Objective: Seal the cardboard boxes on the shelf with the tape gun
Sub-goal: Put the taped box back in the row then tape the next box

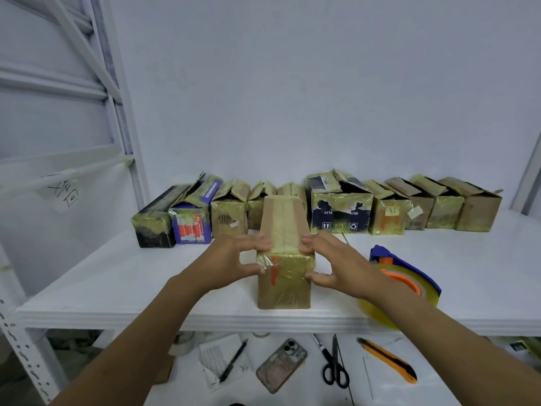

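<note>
1. Lower surface, nearest the camera and below the shelf edge. From left to right it carries:
- a whitish tape roll, partly hidden under the shelf edge
- a sheet of paper with a black pen lying across it
- a phone, face down
- a marker
- black-handled scissors
- an orange utility knife

Both forearms cross above this surface and cover parts of it.

2. White shelf, front zone. The cardboard box stands just behind the front edge, its long axis pointing at the wall. Its top flaps are down under a band of yellowish tape.
- The left hand pinches the near upper left corner, fingers on the top and thumb on the front face.
- The right hand pinches the near upper right corner in the same way.

3. Tape gun. It lies on the shelf to the right of the box and touches neither hand. It has a blue frame and an orange core. The right forearm covers part of its tape roll.

4. Shelf, rear zone. A row of boxes stands side by side against the wall. Most are wrapped in yellowish tape, with their top flaps standing open. The far end of the gripped box hides the middle of the row.

5. Left side. The white shelf upright rises past a taped handwritten label.
</note>
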